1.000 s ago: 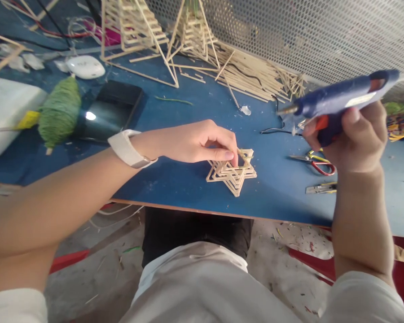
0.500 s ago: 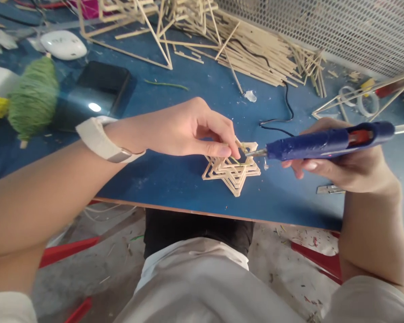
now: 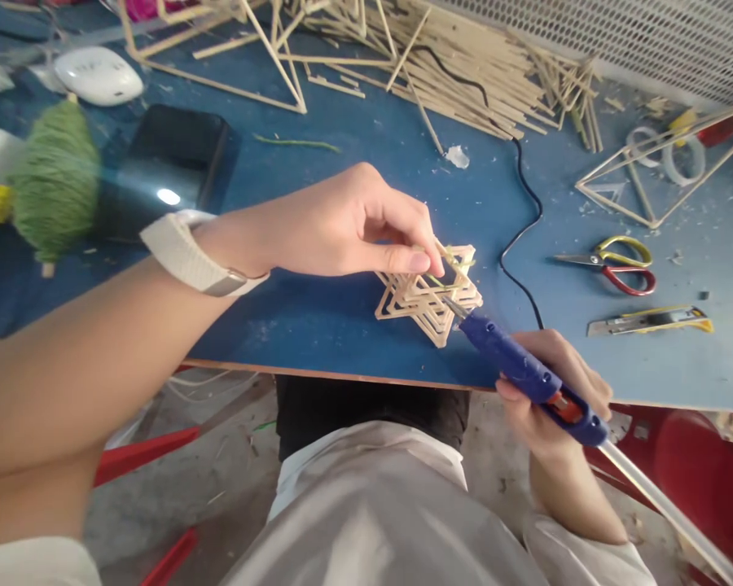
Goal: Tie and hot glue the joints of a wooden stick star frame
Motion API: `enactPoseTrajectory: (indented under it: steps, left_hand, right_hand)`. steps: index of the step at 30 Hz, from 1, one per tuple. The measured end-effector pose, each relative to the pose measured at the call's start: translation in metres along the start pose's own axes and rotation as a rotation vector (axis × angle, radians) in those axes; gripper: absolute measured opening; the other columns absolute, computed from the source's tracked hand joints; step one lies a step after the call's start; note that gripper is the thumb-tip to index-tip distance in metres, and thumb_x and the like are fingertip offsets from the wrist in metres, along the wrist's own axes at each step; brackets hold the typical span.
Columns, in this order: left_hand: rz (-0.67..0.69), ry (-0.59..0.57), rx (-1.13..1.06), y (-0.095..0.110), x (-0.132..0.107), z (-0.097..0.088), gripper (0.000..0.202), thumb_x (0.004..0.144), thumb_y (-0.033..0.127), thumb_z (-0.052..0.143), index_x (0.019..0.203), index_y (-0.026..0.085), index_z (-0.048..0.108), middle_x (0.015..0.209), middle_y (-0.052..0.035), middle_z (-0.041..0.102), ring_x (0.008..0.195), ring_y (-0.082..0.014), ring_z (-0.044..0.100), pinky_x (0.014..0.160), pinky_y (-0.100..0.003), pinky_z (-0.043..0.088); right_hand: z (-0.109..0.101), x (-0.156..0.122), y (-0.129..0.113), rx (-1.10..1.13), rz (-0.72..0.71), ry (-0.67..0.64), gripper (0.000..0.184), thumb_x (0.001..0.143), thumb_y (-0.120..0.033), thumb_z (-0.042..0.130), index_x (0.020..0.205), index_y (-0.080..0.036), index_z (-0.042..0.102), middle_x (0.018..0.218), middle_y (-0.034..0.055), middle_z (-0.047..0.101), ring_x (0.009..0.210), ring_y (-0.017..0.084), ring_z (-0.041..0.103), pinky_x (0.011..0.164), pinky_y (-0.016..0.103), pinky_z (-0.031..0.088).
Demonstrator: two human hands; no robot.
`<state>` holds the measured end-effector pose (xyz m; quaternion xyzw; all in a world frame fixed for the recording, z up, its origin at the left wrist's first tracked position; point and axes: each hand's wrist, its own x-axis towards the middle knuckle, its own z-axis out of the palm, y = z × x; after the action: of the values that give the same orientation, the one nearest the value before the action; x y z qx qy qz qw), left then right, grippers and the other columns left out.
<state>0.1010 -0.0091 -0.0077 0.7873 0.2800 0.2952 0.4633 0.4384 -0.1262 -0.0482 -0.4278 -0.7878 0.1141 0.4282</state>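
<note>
On the table near its front edge lies a six-pointed star of layered thin wooden sticks (image 3: pixel 431 313). My left hand (image 3: pixel 366 232) is over the star's upper left, thumb and finger pinched together. A thin green string (image 3: pixel 438 282) shows at those fingertips and runs over the star; part of the star is hidden beneath the hand. My right hand (image 3: pixel 550 387) grips a blue hot glue gun (image 3: pixel 513 358) from below right. Its metal nozzle points up-left onto the star's right side, and a long clear glue stick (image 3: pixel 660 496) extends from its back.
Scissors (image 3: pixel 623 262) and a utility knife (image 3: pixel 651 320) lie right of a black cord (image 3: pixel 528 224). Farther back are a pile of wooden sticks (image 3: pixel 464 77) and stick frames (image 3: pixel 220 85). A green yarn bundle (image 3: pixel 58 179) and a black box (image 3: pixel 171 155) stand at left.
My right hand and the glue gun have swung down toward me, so the gun now slants and its nozzle is lower on the star. Scissors and knife have come into view.
</note>
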Motion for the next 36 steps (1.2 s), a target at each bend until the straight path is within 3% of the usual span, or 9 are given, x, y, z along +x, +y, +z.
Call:
enactPoseTrajectory:
  steps: [5, 11, 22, 27, 36]
  left_hand:
    - [-0.002, 0.006, 0.004, 0.001, 0.0, 0.001, 0.024, 0.109, 0.048, 0.085, 0.101, 0.028, 0.095, 0.106, -0.0077, 0.09, 0.104, -0.0226, 0.087, 0.091, -0.03, 0.07]
    - [-0.01, 0.005, 0.005, 0.001, 0.0, 0.001, 0.025, 0.109, 0.048, 0.086, 0.101, 0.026, 0.095, 0.105, -0.0081, 0.09, 0.102, -0.0229, 0.087, 0.091, -0.03, 0.069]
    - [-0.009, 0.007, -0.004, -0.001, -0.001, 0.0, 0.026, 0.109, 0.05, 0.087, 0.1, 0.027, 0.095, 0.105, -0.0082, 0.089, 0.104, -0.0247, 0.087, 0.096, -0.034, 0.069]
    - [-0.005, 0.005, 0.009, -0.001, -0.001, 0.0, 0.027, 0.11, 0.05, 0.085, 0.101, 0.027, 0.095, 0.104, -0.0079, 0.089, 0.104, -0.0235, 0.088, 0.092, -0.03, 0.07]
    - [-0.014, 0.006, -0.007, -0.002, -0.001, 0.001, 0.029, 0.112, 0.051, 0.083, 0.104, 0.025, 0.094, 0.108, -0.0083, 0.09, 0.105, -0.0236, 0.087, 0.094, -0.031, 0.069]
  right_hand:
    - [0.008, -0.007, -0.003, -0.088, -0.019, 0.046, 0.019, 0.101, -0.046, 0.088, 0.109, -0.031, 0.078, 0.081, 0.0011, 0.077, 0.061, 0.025, 0.071, 0.055, 0.04, 0.056]
    - [0.004, 0.0, -0.003, -0.154, -0.055, -0.056, 0.017, 0.101, -0.033, 0.088, 0.11, -0.031, 0.074, 0.084, -0.0001, 0.079, 0.062, 0.021, 0.07, 0.054, 0.036, 0.051]
    - [0.006, 0.003, -0.003, -0.23, -0.092, -0.064, 0.019, 0.105, -0.038, 0.088, 0.105, -0.03, 0.071, 0.079, -0.0011, 0.077, 0.057, 0.02, 0.067, 0.052, 0.037, 0.046]
    - [0.006, 0.001, -0.002, -0.237, -0.093, -0.068, 0.019, 0.106, -0.042, 0.087, 0.106, -0.031, 0.071, 0.079, -0.0014, 0.077, 0.056, 0.02, 0.066, 0.051, 0.038, 0.045]
    - [0.005, 0.0, -0.002, -0.233, -0.085, -0.07, 0.018, 0.106, -0.038, 0.088, 0.106, -0.031, 0.071, 0.079, -0.0015, 0.077, 0.056, 0.019, 0.065, 0.05, 0.038, 0.044]
